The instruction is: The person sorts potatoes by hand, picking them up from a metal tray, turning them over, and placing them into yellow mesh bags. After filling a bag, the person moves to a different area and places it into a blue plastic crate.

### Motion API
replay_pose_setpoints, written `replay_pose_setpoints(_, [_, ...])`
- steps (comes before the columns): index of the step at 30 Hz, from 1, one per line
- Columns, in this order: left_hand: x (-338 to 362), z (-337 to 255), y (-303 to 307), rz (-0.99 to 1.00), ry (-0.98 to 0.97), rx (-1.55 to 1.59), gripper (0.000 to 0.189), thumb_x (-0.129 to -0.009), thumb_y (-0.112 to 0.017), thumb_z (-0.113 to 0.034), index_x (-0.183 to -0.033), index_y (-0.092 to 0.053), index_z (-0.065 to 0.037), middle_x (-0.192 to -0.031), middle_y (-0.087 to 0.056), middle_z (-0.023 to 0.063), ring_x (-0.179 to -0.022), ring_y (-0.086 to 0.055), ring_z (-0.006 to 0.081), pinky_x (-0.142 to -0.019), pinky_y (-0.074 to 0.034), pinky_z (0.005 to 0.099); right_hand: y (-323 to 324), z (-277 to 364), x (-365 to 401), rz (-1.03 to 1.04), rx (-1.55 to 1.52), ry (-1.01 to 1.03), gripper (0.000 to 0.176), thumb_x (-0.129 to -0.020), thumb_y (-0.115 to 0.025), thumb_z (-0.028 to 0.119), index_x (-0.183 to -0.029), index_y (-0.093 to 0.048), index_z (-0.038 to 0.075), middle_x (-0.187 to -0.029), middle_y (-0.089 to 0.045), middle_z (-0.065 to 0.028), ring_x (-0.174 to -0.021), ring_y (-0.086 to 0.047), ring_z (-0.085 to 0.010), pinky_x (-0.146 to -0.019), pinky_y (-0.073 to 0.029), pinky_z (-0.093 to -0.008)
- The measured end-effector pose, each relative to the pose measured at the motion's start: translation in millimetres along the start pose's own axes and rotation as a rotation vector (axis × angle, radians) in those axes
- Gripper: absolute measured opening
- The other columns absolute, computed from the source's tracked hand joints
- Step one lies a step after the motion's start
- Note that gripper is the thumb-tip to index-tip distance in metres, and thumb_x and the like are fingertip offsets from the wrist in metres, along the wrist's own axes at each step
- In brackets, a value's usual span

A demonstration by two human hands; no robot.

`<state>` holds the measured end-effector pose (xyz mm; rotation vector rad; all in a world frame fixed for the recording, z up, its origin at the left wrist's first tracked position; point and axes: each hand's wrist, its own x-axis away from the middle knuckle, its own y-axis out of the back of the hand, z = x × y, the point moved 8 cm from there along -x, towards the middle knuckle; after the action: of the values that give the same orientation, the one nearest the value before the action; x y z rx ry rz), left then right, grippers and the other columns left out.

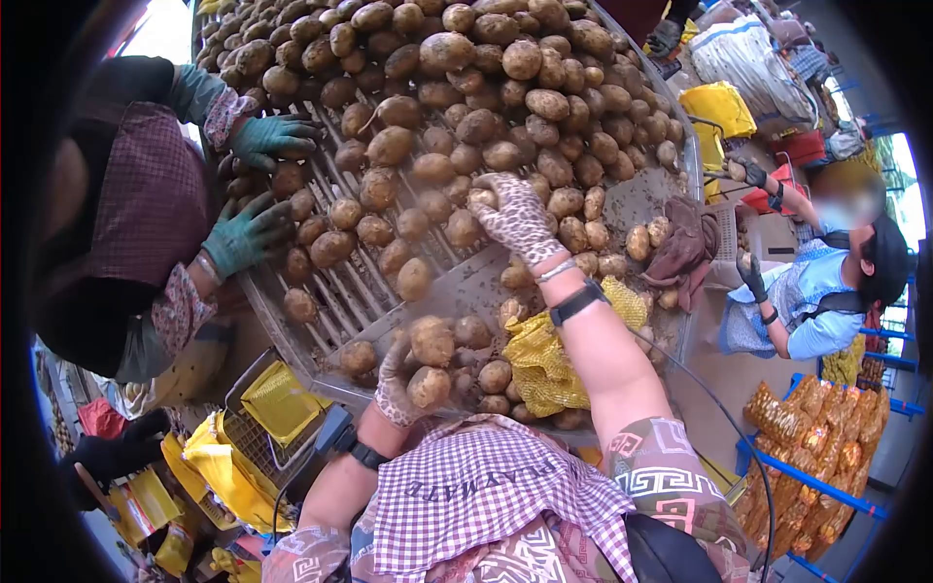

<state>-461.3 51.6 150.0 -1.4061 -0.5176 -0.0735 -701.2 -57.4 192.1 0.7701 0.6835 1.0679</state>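
Note:
My left hand [395,387], in a spotted glove, is at the near edge of a slatted metal sorting table [335,282]. Its fingers curl round two potatoes, an upper potato [431,340] and a lower potato [429,387]. Farther forward, my right hand [520,219], gloved in the same leopard print, grips a potato [482,199] above the slats; part of that potato is hidden by the fingers. Loose potatoes surround both hands, with a big heap [525,63] on the far side. Under my right forearm lies a yellow mesh bag [549,364].
At the left, a co-worker's teal-gloved hands [255,233] touch potatoes on the table. Another person [816,282] stands at the right. A brown cloth [680,253] lies at the right corner. Yellow crates [282,403] stand below left, and filled net sacks [816,457] are at lower right.

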Motion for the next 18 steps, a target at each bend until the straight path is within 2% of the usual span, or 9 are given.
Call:
replay_pose_setpoints(3, [0,-11,1,0.103,-0.095,0.065,0.073,-0.084,-0.058,-0.055,-0.140,-0.041,-0.011,-0.146,-0.036,0.0188,-0.131,-0.038,0.0399,-0.099,-0.039,0.0619,-24,-15,40,0.237,-1.311,-0.499,0.037,-0.090,-0.060,0.020,-0.123,-0.053,0.004,-0.119,-0.059,-0.0097,-0.111,-0.057,-0.0208,-0.091,-0.049,-0.0346])
replay_pose_setpoints(7, [-12,-24,-1,0.168,-0.205,-0.020,0.073,-0.082,-0.054,-0.065,-0.136,-0.048,-0.017,-0.151,-0.028,0.0146,-0.139,-0.022,0.0396,-0.105,-0.026,0.0658,-30,34,88,0.343,-1.720,-0.554,0.040,-0.091,-0.060,0.018,-0.126,-0.049,0.005,-0.124,-0.054,-0.0110,-0.111,-0.056,-0.0213,-0.089,-0.052,-0.0355])
replay_pose_setpoints(9, [-10,-29,-1,0.126,-0.232,0.012,0.075,-0.080,-0.054,-0.068,-0.136,-0.048,-0.017,-0.149,-0.033,0.0130,-0.137,-0.028,0.0394,-0.106,-0.025,0.0660,-31,59,106,0.367,-1.599,-0.490,0.036,-0.092,-0.059,0.022,-0.123,-0.052,0.004,-0.121,-0.057,-0.0106,-0.112,-0.056,-0.0238,-0.092,-0.050,-0.0374])
replay_pose_setpoints(12, [3,-33,28,0.072,-0.263,0.052,0.076,-0.079,-0.053,-0.071,-0.134,-0.050,-0.019,-0.144,-0.041,0.0120,-0.132,-0.037,0.0384,-0.103,-0.029,0.0667,-11,99,119,0.362,-0.518,0.185,0.032,-0.087,-0.062,0.014,-0.116,-0.059,0.001,-0.115,-0.062,-0.0143,-0.112,-0.057,-0.0242,-0.094,-0.048,-0.0368])
replay_pose_setpoints(13, [12,-32,27,0.095,-0.278,0.026,0.076,-0.079,-0.052,-0.071,-0.133,-0.050,-0.018,-0.142,-0.042,0.0119,-0.130,-0.040,0.0374,-0.102,-0.030,0.0671,-12,100,120,0.370,-0.520,0.194,0.032,-0.087,-0.062,0.014,-0.116,-0.059,0.001,-0.115,-0.062,-0.0143,-0.112,-0.057,-0.0242,-0.094,-0.048,-0.0368])
replay_pose_setpoints(14, [22,-33,76,-0.014,-0.409,0.043,0.073,-0.081,-0.051,-0.069,-0.133,-0.050,-0.017,-0.142,-0.042,0.0138,-0.129,-0.041,0.0368,-0.100,-0.033,0.0681,-15,84,118,0.323,-0.481,-0.035,0.035,-0.085,-0.064,0.014,-0.117,-0.059,0.001,-0.117,-0.061,-0.0157,-0.115,-0.056,-0.0245,-0.097,-0.045,-0.0362])
replay_pose_setpoints(15, [40,-31,60,-0.015,-0.415,0.045,0.073,-0.081,-0.051,-0.069,-0.133,-0.050,-0.017,-0.142,-0.042,0.0138,-0.129,-0.041,0.0368,-0.100,-0.033,0.0681,-15,66,119,0.272,-0.437,-0.265,0.037,-0.083,-0.066,0.013,-0.118,-0.060,0.001,-0.120,-0.060,-0.0171,-0.117,-0.054,-0.0248,-0.100,-0.043,-0.0357])
replay_pose_setpoints(17, [77,-26,34,-0.029,-0.414,0.128,0.067,-0.085,-0.049,-0.064,-0.133,-0.048,-0.017,-0.141,-0.042,0.0165,-0.129,-0.041,0.0385,-0.100,-0.034,0.0678,-28,66,114,0.326,-0.306,-0.261,0.045,-0.081,-0.066,0.011,-0.124,-0.056,0.002,-0.124,-0.057,-0.0189,-0.121,-0.052,-0.0277,-0.105,-0.038,-0.0368])
replay_pose_setpoints(18, [100,-34,57,-0.094,-0.485,0.246,0.062,-0.088,-0.047,-0.057,-0.133,-0.047,-0.015,-0.140,-0.043,0.0184,-0.127,-0.042,0.0404,-0.099,-0.037,0.0662,-31,84,109,0.275,-0.188,-0.089,0.049,-0.081,-0.067,0.013,-0.127,-0.053,0.003,-0.125,-0.056,-0.0203,-0.121,-0.051,-0.0308,-0.104,-0.039,-0.0386])
